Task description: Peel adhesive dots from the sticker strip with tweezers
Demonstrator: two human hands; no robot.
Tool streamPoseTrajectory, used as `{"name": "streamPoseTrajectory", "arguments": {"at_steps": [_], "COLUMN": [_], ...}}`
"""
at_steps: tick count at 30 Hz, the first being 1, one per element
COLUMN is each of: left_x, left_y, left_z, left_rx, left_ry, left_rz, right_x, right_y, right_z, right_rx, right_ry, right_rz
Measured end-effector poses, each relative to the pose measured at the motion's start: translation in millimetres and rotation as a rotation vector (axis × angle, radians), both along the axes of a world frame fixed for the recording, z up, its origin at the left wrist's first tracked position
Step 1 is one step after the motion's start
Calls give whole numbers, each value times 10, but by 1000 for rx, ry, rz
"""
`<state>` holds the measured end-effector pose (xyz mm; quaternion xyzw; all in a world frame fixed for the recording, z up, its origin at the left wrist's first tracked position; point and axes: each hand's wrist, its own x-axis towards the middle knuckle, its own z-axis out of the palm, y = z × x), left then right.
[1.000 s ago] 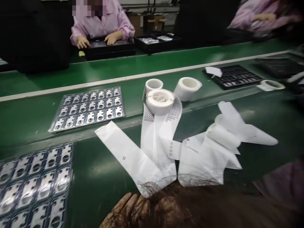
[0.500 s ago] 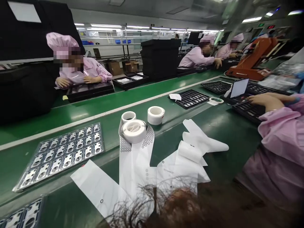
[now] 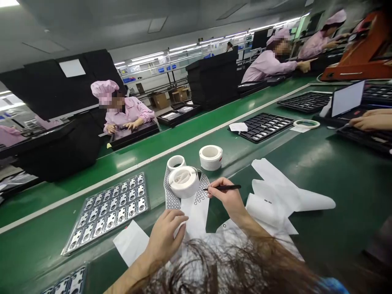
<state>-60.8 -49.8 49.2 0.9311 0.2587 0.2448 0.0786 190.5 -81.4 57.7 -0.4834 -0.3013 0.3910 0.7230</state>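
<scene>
My right hand [image 3: 228,197] holds black tweezers [image 3: 225,188], their tip at the perforated white backing strip [image 3: 196,202] that unrolls from a white roll [image 3: 183,181]. My left hand [image 3: 165,237] presses fingers down on the lower part of that strip. A clear tray of metal parts [image 3: 112,209] lies to the left on the green bench. Two smaller white rolls [image 3: 210,157] stand behind the big roll. Loose white liner strips [image 3: 284,196] lie to the right. My hair hides the bottom middle of the view.
A second parts tray [image 3: 65,283] peeks in at bottom left. Black trays [image 3: 263,126] and a tape ring [image 3: 306,123] lie farther right. A co-worker's hand [image 3: 370,121] rests on a black tray at right. Other people in pink sit across the green conveyor [image 3: 92,171].
The camera has lifted and both my hands have come into view: the right one with tweezers at the strip, the left one pressing the strip down.
</scene>
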Motion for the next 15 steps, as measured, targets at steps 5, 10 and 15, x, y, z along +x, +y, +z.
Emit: {"name": "streamPoseTrajectory", "arguments": {"at_steps": [5,10,15], "left_x": [66,-125,-62], "left_y": [361,472,384], "left_z": [78,-88,-304], "left_rx": [-219,-486,-658], "left_ry": [-129,-252,-290], "left_rz": [343,547,467], "right_x": [17,-75,-322], "right_y": [-49,-46,90], "right_z": [-132,-57,0], "right_rx": [-42,-82,-107], "right_ry": [9,91,156], "right_rz": [64,148,215]}}
